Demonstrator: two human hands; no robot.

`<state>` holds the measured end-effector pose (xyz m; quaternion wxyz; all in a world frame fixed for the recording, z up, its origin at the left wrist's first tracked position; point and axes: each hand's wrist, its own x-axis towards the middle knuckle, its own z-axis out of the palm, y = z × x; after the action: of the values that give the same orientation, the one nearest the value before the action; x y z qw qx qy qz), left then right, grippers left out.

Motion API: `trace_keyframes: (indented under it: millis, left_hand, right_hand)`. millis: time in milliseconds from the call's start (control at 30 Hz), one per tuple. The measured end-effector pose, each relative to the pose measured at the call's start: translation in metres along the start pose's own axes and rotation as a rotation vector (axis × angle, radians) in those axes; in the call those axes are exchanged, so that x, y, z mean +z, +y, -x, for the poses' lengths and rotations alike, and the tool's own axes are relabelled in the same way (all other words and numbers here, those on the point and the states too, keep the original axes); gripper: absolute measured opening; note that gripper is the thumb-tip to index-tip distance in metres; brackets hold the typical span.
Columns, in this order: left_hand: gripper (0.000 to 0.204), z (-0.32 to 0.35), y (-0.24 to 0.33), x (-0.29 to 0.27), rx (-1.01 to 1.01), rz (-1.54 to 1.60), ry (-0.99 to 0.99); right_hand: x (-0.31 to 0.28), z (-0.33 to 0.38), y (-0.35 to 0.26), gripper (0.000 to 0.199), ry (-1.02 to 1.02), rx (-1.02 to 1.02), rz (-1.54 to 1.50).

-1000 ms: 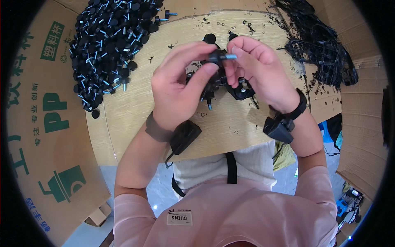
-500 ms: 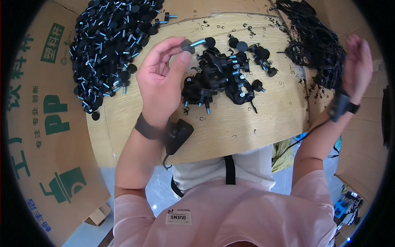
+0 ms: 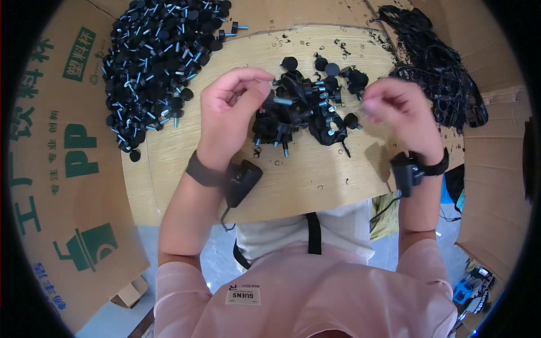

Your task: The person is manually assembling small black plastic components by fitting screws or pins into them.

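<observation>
At the far left, a big heap of black knob screws (image 3: 152,62) with blue-grey threaded stems is lying on the wooden board (image 3: 186,174), spilling toward the cardboard box wall (image 3: 67,169) on the left. The left hand (image 3: 231,115) is hovering just left of the middle pile, thumb and forefinger pinching one knob screw (image 3: 277,100) by its black head, the stem pointing right. The smaller middle pile of knob screws (image 3: 307,115) is sitting between the two hands. The right hand (image 3: 397,110) is closing its fingertips near that pile's right edge; whether anything small is pinched there I cannot tell. At the far right, a tangle of black rings (image 3: 437,73) is resting. This is looking like the fitting step: a part is going onto the stem. Next, it seems, the hands need to be meeting, stem aligned with whatever the right fingers are bringing.
</observation>
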<state>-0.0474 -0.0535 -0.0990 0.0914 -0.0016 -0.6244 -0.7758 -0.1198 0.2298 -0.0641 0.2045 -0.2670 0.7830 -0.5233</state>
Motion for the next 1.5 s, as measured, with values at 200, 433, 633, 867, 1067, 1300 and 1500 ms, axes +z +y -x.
trace_keyframes:
  millis: [200,433,633,867,1067,1300,1500]
  left_hand:
    - [0.040,-0.031,0.030,-0.048,0.481,-0.221,0.728]
    - [0.028,-0.023,0.018,-0.042,0.276,-0.386,0.368]
    - [0.024,-0.014,0.002,-0.026,0.091,-1.055,-0.105]
    - [0.024,-0.006,0.007,-0.001,0.253,-0.174,-0.020]
    - [0.018,0.005,0.003,0.009,0.133,-0.071,-0.073]
    - [0.015,0.003,-0.006,0.011,0.242,-0.138,-0.078]
    - [0.017,0.003,-0.007,0.013,0.247,-0.140,-0.077]
  right_hand:
    - [-0.099,0.005,0.050,0.035,0.917,-0.274,0.125]
    - [-0.054,-0.007,0.032,0.043,0.806,-0.031,0.238]
    - [0.014,-0.047,-0.001,0.019,0.429,-0.377,0.240]
    - [0.065,-0.068,-0.011,0.023,0.118,-0.575,-0.053]
    - [0.074,-0.054,-0.008,0.025,0.204,-0.654,0.187]
    - [0.081,-0.049,0.003,0.020,0.185,-0.454,-0.055]
    - [0.082,-0.045,0.002,0.018,0.194,-0.372,-0.133]
